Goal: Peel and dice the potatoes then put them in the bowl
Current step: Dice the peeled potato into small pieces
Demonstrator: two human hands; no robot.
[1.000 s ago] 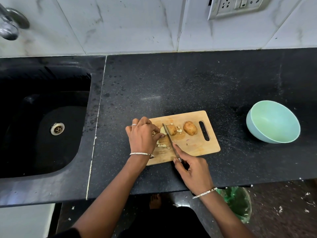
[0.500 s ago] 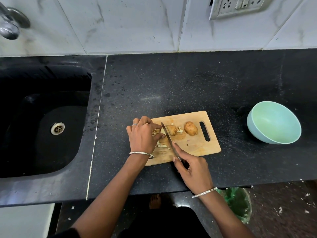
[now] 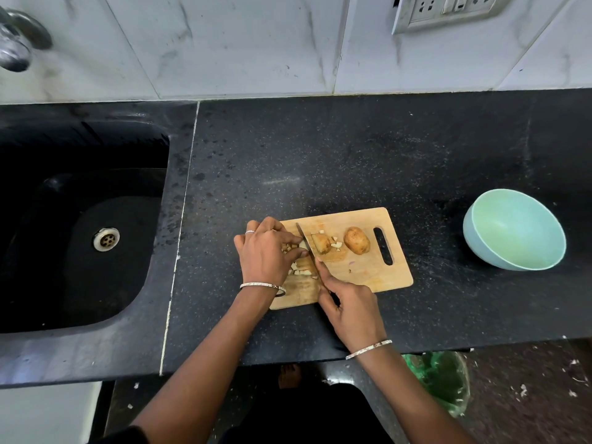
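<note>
A wooden cutting board (image 3: pixel 368 270) lies on the black counter. My left hand (image 3: pixel 267 253) pinches a pale potato piece (image 3: pixel 302 245) against the board. My right hand (image 3: pixel 350 310) grips the handle of a knife (image 3: pixel 304 240), forefinger along its spine; the blade lies just right of the piece. Right of the blade sit a cut potato part (image 3: pixel 321 243) and a whole unpeeled potato (image 3: pixel 356 240). Several small diced bits (image 3: pixel 301 272) lie by my left hand. The light green bowl (image 3: pixel 515 230) stands apart at the right, nothing visible inside.
A black sink (image 3: pixel 80 229) with a metal drain fills the left side, a tap (image 3: pixel 14 43) above it. A tiled wall with a socket plate (image 3: pixel 448 9) runs behind. Below the counter's front edge stands a bin with a green bag (image 3: pixel 440 379).
The knife blade has shifted slightly left along the potato piece while cutting. My left hand has stayed on the piece. The whole potato and the bowl have not moved.
</note>
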